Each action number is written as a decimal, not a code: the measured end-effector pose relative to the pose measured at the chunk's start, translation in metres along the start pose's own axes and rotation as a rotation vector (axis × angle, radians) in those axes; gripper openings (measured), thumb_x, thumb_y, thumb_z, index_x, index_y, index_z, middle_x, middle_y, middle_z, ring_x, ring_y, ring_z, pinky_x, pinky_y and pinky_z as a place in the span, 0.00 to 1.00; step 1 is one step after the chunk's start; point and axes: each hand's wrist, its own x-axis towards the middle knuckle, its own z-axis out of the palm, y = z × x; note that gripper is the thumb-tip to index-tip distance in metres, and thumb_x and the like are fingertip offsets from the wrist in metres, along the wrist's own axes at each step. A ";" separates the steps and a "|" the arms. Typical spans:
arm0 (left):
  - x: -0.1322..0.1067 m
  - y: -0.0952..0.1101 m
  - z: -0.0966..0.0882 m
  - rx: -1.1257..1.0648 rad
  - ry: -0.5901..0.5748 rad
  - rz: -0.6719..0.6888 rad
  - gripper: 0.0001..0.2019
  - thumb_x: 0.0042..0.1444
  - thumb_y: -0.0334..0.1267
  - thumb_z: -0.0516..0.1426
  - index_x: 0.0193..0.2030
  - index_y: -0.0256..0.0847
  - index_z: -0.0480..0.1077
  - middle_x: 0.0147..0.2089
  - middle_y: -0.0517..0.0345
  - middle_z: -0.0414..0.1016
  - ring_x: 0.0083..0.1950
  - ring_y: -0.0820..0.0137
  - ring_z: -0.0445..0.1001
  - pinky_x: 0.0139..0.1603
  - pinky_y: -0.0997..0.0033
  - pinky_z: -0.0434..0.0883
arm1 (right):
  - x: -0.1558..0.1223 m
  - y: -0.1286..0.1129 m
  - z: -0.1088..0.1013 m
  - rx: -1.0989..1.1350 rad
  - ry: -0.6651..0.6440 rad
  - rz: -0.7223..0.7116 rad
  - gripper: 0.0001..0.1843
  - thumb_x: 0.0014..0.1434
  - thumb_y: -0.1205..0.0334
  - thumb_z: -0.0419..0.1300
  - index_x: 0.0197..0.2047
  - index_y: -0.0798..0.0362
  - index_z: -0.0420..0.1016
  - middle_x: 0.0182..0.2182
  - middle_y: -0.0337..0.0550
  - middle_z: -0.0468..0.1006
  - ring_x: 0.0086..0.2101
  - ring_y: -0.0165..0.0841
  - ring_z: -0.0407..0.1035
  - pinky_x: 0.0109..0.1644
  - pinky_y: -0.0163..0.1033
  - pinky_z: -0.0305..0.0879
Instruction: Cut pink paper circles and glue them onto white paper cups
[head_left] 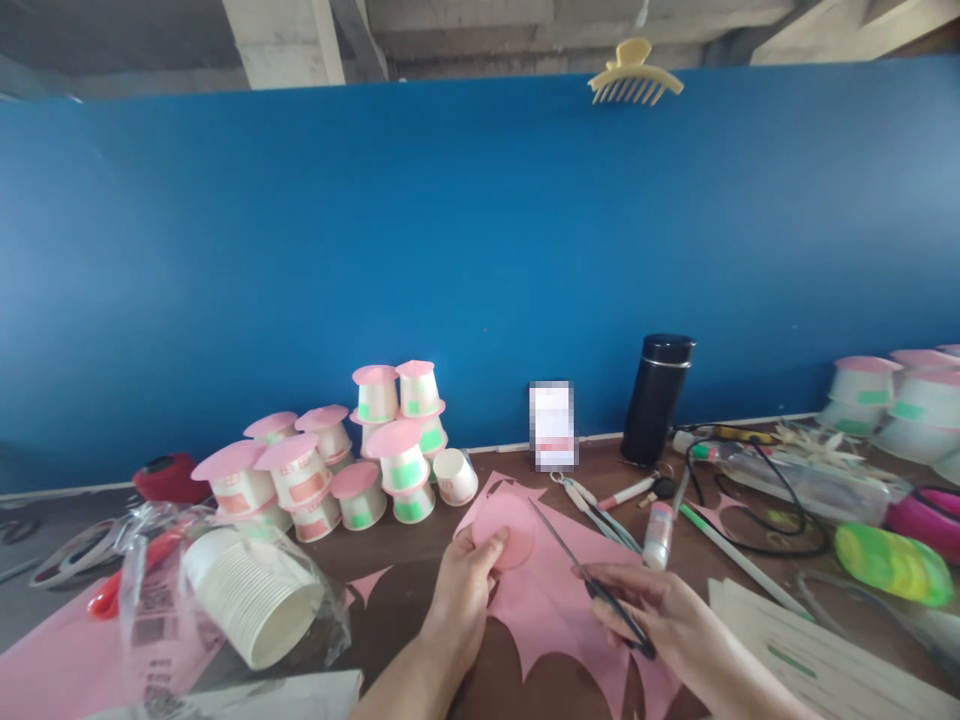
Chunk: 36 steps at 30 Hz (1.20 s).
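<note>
My left hand [463,590] pinches a round pink paper disc [511,530] by its lower left edge, holding it above a larger pink sheet [559,610] with curved cut-outs. My right hand [652,615] grips the black handles of a pair of scissors [581,570], whose blades point up and left toward the disc. Behind the hands stands a pile of upturned paper cups [352,460] capped with pink discs and marked with green patches.
A plastic bag with a stack of white cups [251,595] lies at the left. A black flask [658,400] stands against the blue wall. Pens, keys, a glue tube [658,535], cables, a green-yellow roll [892,565] and papers [817,650] crowd the right. More capped cups [900,395] sit far right.
</note>
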 end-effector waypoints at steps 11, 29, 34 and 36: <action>-0.001 0.000 0.003 -0.019 0.006 0.011 0.12 0.47 0.41 0.66 0.34 0.38 0.72 0.30 0.58 0.77 0.32 0.72 0.73 0.35 0.77 0.67 | -0.002 0.001 0.004 0.064 -0.016 -0.013 0.11 0.54 0.56 0.62 0.32 0.56 0.79 0.20 0.36 0.68 0.24 0.29 0.60 0.28 0.34 0.56; -0.003 0.000 0.005 0.044 0.011 0.016 0.15 0.46 0.43 0.66 0.36 0.35 0.72 0.28 0.55 0.77 0.36 0.63 0.76 0.37 0.69 0.69 | -0.001 0.006 0.006 0.025 0.008 -0.034 0.15 0.54 0.57 0.62 0.42 0.56 0.81 0.20 0.36 0.69 0.23 0.29 0.61 0.27 0.34 0.57; -0.005 0.001 0.007 0.048 0.007 0.028 0.17 0.45 0.45 0.66 0.37 0.36 0.72 0.29 0.55 0.78 0.35 0.63 0.76 0.38 0.68 0.69 | 0.000 0.008 0.005 0.017 0.023 -0.033 0.17 0.53 0.55 0.63 0.44 0.55 0.81 0.20 0.35 0.70 0.22 0.29 0.61 0.26 0.34 0.58; -0.004 0.000 0.005 0.058 0.006 0.027 0.16 0.46 0.45 0.66 0.36 0.36 0.72 0.29 0.55 0.78 0.34 0.64 0.76 0.37 0.69 0.69 | 0.001 0.009 0.005 0.018 0.026 -0.037 0.17 0.53 0.54 0.63 0.44 0.54 0.81 0.20 0.35 0.71 0.22 0.29 0.62 0.26 0.34 0.59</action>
